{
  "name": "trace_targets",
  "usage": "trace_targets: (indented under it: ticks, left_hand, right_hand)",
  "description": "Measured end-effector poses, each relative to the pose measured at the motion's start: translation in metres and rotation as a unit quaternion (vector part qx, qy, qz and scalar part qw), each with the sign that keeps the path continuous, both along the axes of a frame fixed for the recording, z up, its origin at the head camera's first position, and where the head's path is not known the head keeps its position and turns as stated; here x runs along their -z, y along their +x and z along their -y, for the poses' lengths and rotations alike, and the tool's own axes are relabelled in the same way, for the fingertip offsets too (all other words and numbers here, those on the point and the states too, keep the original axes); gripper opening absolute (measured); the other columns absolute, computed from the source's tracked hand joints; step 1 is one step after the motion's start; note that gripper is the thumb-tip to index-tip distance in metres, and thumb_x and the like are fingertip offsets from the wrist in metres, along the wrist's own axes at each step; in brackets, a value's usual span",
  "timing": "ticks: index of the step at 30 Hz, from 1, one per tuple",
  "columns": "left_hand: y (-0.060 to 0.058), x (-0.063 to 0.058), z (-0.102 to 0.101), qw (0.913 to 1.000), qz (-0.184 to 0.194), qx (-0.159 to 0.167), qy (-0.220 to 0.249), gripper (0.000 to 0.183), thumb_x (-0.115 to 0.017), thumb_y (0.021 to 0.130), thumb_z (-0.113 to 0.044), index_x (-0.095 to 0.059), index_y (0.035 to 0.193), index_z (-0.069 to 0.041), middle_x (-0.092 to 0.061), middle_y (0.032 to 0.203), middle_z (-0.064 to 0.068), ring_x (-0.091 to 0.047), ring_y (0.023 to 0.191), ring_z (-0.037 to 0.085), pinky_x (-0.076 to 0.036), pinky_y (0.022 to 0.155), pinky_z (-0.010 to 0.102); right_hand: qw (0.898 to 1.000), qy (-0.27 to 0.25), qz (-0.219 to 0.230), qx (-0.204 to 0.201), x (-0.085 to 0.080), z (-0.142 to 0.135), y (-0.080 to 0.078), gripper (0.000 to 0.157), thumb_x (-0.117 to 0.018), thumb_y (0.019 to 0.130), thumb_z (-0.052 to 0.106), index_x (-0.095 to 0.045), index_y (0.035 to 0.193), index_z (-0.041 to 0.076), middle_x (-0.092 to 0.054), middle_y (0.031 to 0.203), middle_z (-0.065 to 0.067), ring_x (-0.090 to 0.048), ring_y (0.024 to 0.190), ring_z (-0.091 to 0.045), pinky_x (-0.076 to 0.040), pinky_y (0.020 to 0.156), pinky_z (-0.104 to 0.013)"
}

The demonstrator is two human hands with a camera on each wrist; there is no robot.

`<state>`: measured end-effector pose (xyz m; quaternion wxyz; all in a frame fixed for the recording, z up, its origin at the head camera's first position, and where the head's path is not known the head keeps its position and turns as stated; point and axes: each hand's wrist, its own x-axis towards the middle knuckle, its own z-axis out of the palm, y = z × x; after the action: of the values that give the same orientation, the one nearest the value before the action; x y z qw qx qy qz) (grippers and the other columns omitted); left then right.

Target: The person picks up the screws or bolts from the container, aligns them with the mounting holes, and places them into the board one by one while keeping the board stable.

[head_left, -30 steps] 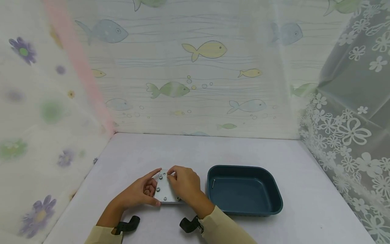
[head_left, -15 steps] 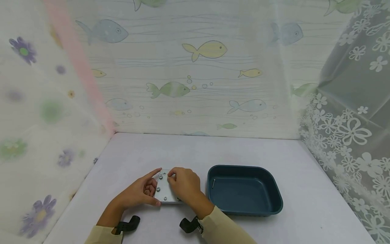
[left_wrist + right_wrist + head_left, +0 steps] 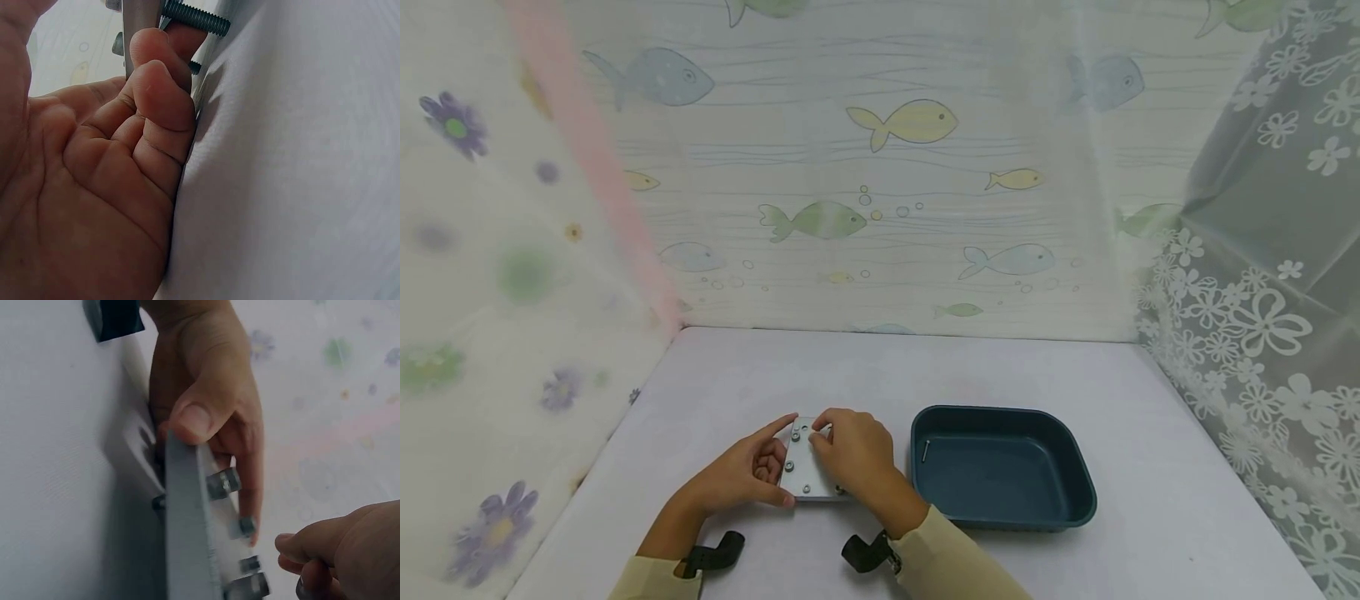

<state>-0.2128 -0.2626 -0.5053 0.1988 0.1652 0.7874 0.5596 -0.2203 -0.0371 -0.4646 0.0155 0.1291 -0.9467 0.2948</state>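
Observation:
A flat metal plate [image 3: 805, 462] with several bolts along its edges lies low over the table. My left hand [image 3: 737, 471] grips its left side, thumb at the near corner and index finger at the far one. In the left wrist view a threaded bolt shank [image 3: 197, 17] sticks out below the plate, beside the curled fingers. My right hand [image 3: 857, 454] is over the plate's right half, thumb and index finger pinched near the far edge. At its fingertips in the right wrist view shows a bit of dark metal, seemingly a bolt [image 3: 302, 590], mostly hidden by the fingers.
A dark teal tray [image 3: 1003, 525] stands right of the plate, close to the right forearm. One small screw [image 3: 926, 451] leans inside at its left wall. Printed curtains [image 3: 895, 275] enclose the back and sides of the white table [image 3: 775, 362].
The right thumb and index finger shift slightly back and forth at the same spot on the plate. The left hand, plate and tray stay in place.

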Motion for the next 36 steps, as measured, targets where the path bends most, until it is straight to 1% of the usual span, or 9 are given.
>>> trace_targets:
  ticks: [3,10,16,21,27,33,36]
  left_hand:
    - [0.000,0.000,0.000,1.0000,-0.001,0.001,0.001,0.120,-0.095,0.071,-0.009,-0.022,0.166,-0.018,-0.057,0.102,0.015,-0.053,0.073,0.010,-0.049,0.064,0.023]
    - [0.001,-0.002,0.000,1.0000,-0.002,0.001,-0.003,0.120,-0.095,0.071,-0.011,-0.022,0.166,-0.018,-0.057,0.101,0.014,-0.052,0.073,0.010,-0.049,0.064,0.023]
    - [0.000,-0.003,-0.001,0.9999,0.000,-0.006,-0.009,0.120,-0.095,0.070,-0.011,-0.022,0.165,-0.018,-0.059,0.104,0.015,-0.054,0.075,0.011,-0.050,0.065,0.023]
    - [0.000,-0.002,-0.001,0.9999,0.002,-0.009,-0.011,0.121,-0.096,0.070,-0.011,-0.023,0.165,-0.019,-0.060,0.105,0.015,-0.055,0.076,0.012,-0.050,0.066,0.022]
    - [0.001,-0.002,-0.002,0.9998,0.004,-0.014,-0.009,0.122,-0.097,0.068,-0.010,-0.023,0.165,-0.019,-0.059,0.104,0.015,-0.054,0.075,0.012,-0.050,0.065,0.022]
    - [0.002,-0.003,-0.003,0.9998,0.001,-0.014,-0.010,0.123,-0.097,0.067,-0.010,-0.023,0.165,-0.019,-0.058,0.103,0.015,-0.054,0.074,0.012,-0.050,0.064,0.022]
    - [0.002,-0.003,-0.004,0.9999,0.003,-0.014,-0.009,0.123,-0.097,0.067,-0.010,-0.023,0.166,-0.018,-0.059,0.103,0.015,-0.054,0.074,0.012,-0.050,0.064,0.022]
  right_hand:
    - [1.000,-0.002,-0.008,-0.010,-0.008,-0.002,0.002,0.015,-0.074,0.095,0.037,-0.078,0.108,0.028,-0.054,0.060,0.017,-0.049,0.053,-0.005,-0.037,0.048,-0.026]
    - [0.999,-0.006,-0.003,-0.033,-0.037,-0.017,0.008,0.016,-0.073,0.096,0.037,-0.078,0.108,0.028,-0.055,0.061,0.013,-0.049,0.054,-0.008,-0.037,0.048,-0.027]
    - [0.998,-0.018,-0.003,-0.057,-0.051,-0.036,0.007,0.014,-0.072,0.097,0.036,-0.079,0.105,0.028,-0.056,0.065,0.012,-0.050,0.058,-0.008,-0.040,0.050,-0.027]
    - [0.997,-0.034,-0.001,-0.076,-0.057,-0.059,0.006,0.011,-0.071,0.097,0.034,-0.080,0.102,0.029,-0.059,0.069,0.013,-0.053,0.064,-0.009,-0.042,0.051,-0.027]
    - [0.994,-0.044,0.002,-0.096,-0.058,-0.088,0.002,0.010,-0.070,0.097,0.031,-0.080,0.100,0.029,-0.061,0.073,0.015,-0.054,0.067,-0.012,-0.044,0.052,-0.028]
    - [0.991,-0.057,0.037,-0.115,-0.057,-0.116,-0.005,0.009,-0.070,0.098,0.029,-0.079,0.101,0.030,-0.063,0.076,0.012,-0.056,0.069,-0.013,-0.048,0.056,-0.029]
    - [0.989,-0.062,0.052,-0.124,-0.055,-0.129,-0.010,0.009,-0.071,0.097,0.028,-0.079,0.102,0.030,-0.063,0.078,0.010,-0.057,0.067,-0.012,-0.049,0.058,-0.029]
